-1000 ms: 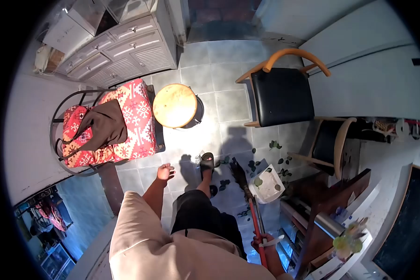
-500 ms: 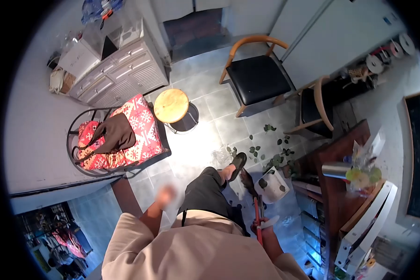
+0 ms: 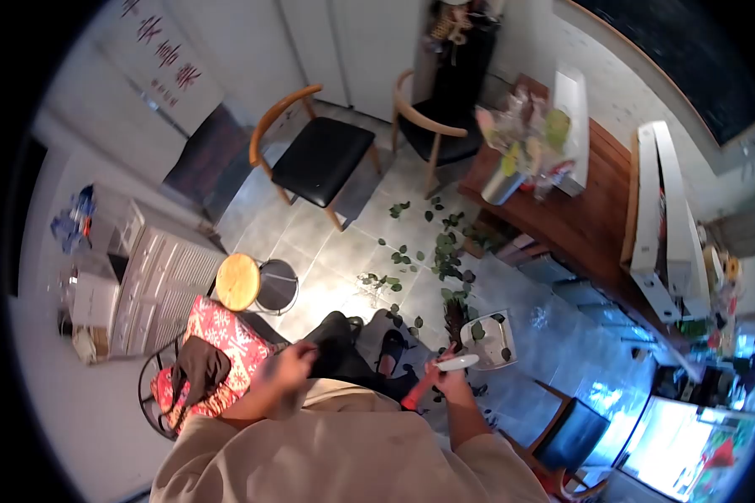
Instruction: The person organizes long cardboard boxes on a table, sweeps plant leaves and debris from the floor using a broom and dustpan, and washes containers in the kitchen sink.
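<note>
My right hand (image 3: 446,377) is wrapped round the red handle (image 3: 416,392) of a broom, and a white strip-like part (image 3: 459,363) sticks out beside it. The dark broom head (image 3: 455,317) rests low, against a white bin or dustpan (image 3: 490,339) with leaves in it. My left hand (image 3: 295,364) hangs in front of my body near the patterned cushion, blurred, its fingers not clear. Green leaves (image 3: 449,256) trail across the tiled floor in front of me.
A black-seated chair (image 3: 323,161) and another chair (image 3: 440,134) stand ahead. A round wooden stool (image 3: 238,282) and a red patterned seat (image 3: 231,344) are at left, near a white cabinet (image 3: 164,272). The wooden desk (image 3: 596,210) is at right; another chair (image 3: 572,436) stands behind it.
The view has swung to the right, showing more of the desk and leaves. My right hand still holds the broom, and the white container stays beside its head. My left hand has shifted and is blurred.
</note>
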`<act>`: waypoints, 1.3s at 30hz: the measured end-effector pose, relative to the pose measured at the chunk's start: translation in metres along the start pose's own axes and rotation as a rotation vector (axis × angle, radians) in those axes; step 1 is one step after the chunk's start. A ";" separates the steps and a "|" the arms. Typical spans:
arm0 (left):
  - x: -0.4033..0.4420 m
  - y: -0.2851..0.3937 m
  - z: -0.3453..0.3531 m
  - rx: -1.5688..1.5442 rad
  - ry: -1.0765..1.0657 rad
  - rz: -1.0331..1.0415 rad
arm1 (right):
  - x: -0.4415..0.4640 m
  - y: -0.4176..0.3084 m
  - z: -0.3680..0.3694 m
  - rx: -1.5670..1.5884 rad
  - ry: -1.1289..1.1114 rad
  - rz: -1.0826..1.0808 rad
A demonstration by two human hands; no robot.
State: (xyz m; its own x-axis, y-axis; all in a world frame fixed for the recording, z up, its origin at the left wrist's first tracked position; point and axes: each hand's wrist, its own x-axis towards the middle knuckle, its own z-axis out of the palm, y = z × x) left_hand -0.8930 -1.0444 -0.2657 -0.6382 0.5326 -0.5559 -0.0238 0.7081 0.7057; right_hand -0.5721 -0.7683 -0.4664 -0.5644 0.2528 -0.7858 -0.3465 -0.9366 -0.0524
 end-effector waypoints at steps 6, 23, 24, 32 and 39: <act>0.035 0.135 0.130 -0.510 -0.980 -0.667 | 0.037 0.058 0.039 0.171 -0.178 -0.164; 0.220 0.039 -0.071 0.309 -0.594 -0.069 | -0.036 0.170 0.150 0.529 0.391 -0.359; 0.241 0.027 -0.087 0.341 -0.588 -0.093 | -0.041 0.183 0.136 0.577 0.336 -0.332; 0.392 -0.114 -0.059 0.292 -0.556 -0.345 | -0.115 0.355 0.063 0.816 0.100 -0.310; 0.377 -0.224 0.050 0.531 -0.523 0.060 | -0.157 0.414 0.044 0.912 0.353 -0.420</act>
State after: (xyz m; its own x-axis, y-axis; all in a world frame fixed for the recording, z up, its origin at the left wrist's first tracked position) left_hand -1.0898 -0.9788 -0.6559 -0.1743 0.6345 -0.7530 0.4591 0.7289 0.5079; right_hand -0.6602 -1.1845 -0.3378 -0.0707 0.2915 -0.9540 -0.9760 -0.2177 0.0058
